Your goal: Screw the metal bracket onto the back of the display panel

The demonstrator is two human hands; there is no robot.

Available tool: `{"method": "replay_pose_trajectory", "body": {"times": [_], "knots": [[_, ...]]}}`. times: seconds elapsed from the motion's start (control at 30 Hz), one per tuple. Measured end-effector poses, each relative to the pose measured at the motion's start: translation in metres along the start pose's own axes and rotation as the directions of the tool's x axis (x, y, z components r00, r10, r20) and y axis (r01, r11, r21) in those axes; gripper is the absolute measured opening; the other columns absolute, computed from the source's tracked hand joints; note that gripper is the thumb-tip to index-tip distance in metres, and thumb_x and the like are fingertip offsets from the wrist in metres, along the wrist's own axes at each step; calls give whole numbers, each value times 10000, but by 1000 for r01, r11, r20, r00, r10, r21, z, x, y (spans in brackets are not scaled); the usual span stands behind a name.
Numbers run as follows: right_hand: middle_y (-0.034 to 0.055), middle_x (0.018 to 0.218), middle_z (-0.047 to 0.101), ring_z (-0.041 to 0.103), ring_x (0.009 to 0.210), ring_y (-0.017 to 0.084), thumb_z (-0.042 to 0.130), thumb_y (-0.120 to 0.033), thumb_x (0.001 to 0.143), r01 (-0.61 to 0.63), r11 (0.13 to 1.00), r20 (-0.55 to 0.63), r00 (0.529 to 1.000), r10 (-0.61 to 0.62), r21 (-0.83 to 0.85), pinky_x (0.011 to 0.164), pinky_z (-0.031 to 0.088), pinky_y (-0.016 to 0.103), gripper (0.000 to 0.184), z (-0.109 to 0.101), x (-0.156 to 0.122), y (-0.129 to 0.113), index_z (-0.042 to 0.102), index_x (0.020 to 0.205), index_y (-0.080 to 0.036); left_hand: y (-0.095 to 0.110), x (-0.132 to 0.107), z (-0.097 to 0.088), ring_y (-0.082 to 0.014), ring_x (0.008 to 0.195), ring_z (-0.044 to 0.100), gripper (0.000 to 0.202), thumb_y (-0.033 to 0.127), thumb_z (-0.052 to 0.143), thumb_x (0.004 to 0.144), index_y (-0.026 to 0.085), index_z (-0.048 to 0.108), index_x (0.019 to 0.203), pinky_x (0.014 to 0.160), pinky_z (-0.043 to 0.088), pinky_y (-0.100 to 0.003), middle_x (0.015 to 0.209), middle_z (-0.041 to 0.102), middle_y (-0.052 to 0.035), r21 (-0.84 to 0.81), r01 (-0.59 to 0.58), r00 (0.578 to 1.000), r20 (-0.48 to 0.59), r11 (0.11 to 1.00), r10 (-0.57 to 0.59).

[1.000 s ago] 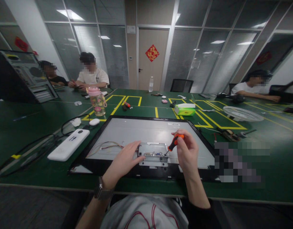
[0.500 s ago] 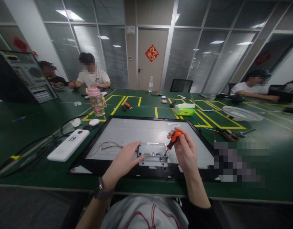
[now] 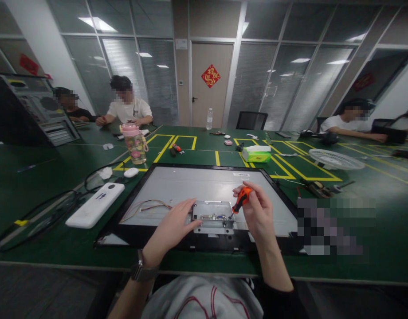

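Observation:
A flat monitor panel [image 3: 197,184] lies back side up on the green table, in a black frame. A small metal cover plate [image 3: 213,217] sits near its front edge, with thin coloured wires [image 3: 146,204] to the left. My left hand [image 3: 172,228] rests on the plate's left edge, fingers pressed flat against it. My right hand [image 3: 259,212] is closed round an orange and black screwdriver [image 3: 240,200], whose tip points down at the plate's right side.
A white oblong device [image 3: 95,204] and black cables [image 3: 41,212] lie left of the panel. Behind stand a pink-lidded bottle [image 3: 135,142], a green tissue box [image 3: 256,153] and a white fan grille [image 3: 335,158]. An open computer case [image 3: 31,108] is at far left. Other people sit around the table.
My right hand has turned the screwdriver slightly and its handle sits a little lower. The left hand stays on the plate. The view has tilted down slightly.

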State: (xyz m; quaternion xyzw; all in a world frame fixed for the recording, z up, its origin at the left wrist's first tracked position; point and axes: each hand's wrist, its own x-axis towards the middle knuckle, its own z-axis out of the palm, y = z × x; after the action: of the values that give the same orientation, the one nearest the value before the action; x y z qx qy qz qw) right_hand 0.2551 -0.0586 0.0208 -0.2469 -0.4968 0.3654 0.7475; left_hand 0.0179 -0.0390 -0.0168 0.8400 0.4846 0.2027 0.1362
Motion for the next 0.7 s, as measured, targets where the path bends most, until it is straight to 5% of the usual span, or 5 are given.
{"method": "replay_pose_trajectory", "body": {"times": [0.23,0.5,0.7], "knots": [[58,883,706,652,803,192,614,-363,891,-51,997,20,999,50,50,752,508,356,232,2,0,-4,715,1058,-236,0,0,1,-275,1310,492,560,482,521,938,173,444,1399,1104,371,-434,1435,510,-146,12,-20,999,-27,1000,20],[-7,776,585,573,774,162,794,-310,726,65,997,-14,998,-65,29,868,491,391,106,3,3,-4,707,765,-263,4,-1,-3,-272,1337,460,577,449,539,935,158,419,1418,1123,342,-435,1460,481,-148,3,-1,1000,9,1000,1],[30,858,681,632,760,166,652,-388,869,-61,995,15,998,60,83,729,507,335,180,1,0,-1,720,981,-264,4,0,-4,-263,1330,470,561,439,536,936,162,429,1412,1125,339,-414,1451,492,-144,18,6,1000,16,1000,-7]]}}
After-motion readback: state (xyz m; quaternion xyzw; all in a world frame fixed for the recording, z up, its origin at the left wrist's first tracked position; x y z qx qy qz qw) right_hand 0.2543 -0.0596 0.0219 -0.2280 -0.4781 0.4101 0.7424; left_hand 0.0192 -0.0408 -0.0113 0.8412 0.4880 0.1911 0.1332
